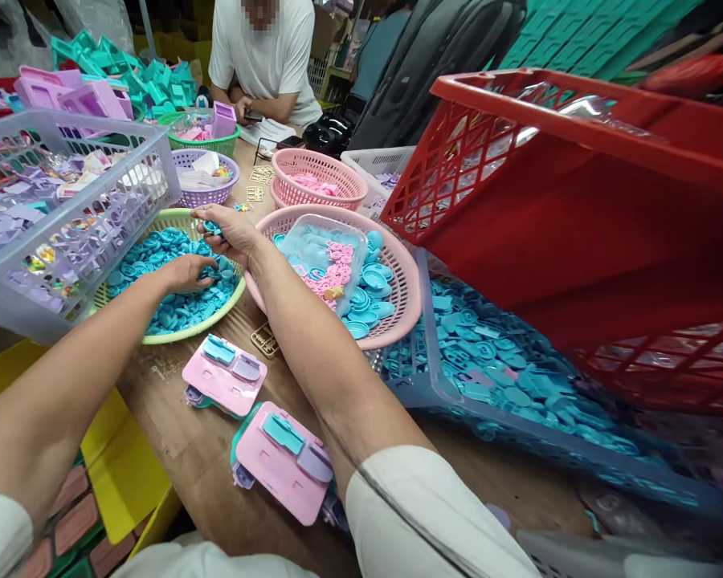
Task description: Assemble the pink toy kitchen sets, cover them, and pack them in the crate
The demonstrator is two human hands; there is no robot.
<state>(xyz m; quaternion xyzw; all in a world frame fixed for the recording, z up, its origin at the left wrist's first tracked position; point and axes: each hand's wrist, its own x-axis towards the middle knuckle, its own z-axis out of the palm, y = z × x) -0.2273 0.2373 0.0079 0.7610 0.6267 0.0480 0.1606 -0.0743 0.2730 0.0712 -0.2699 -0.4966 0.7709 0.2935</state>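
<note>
Fingers [206, 212] of the right hand [234, 231] held a small blue part [212, 229] near the yellow-green basket [162, 340] on the table [198, 461]; the left hand [186, 273] reached among blue pieces [172, 313] inside it, its grip impossible to tell.

A brown wooden table [184, 437] carries a crowded spread of plastic parts. A yellow-green basket [164, 340] filled with turquoise pieces [184, 315] sits at the left edge, just beside a pink oval basket [407, 277]. Toward the near edge lie a smaller pink panel [226, 387] and a larger pink panel [277, 480], with a cream frame [265, 340] close by. A translucent blue crate [439, 361] fills the right side. Toward the far edge stand a purple basket [203, 197], a green basket [220, 146] and a round pink basket [320, 196], near loose cream frames [255, 194] and white papers [275, 131].
</note>
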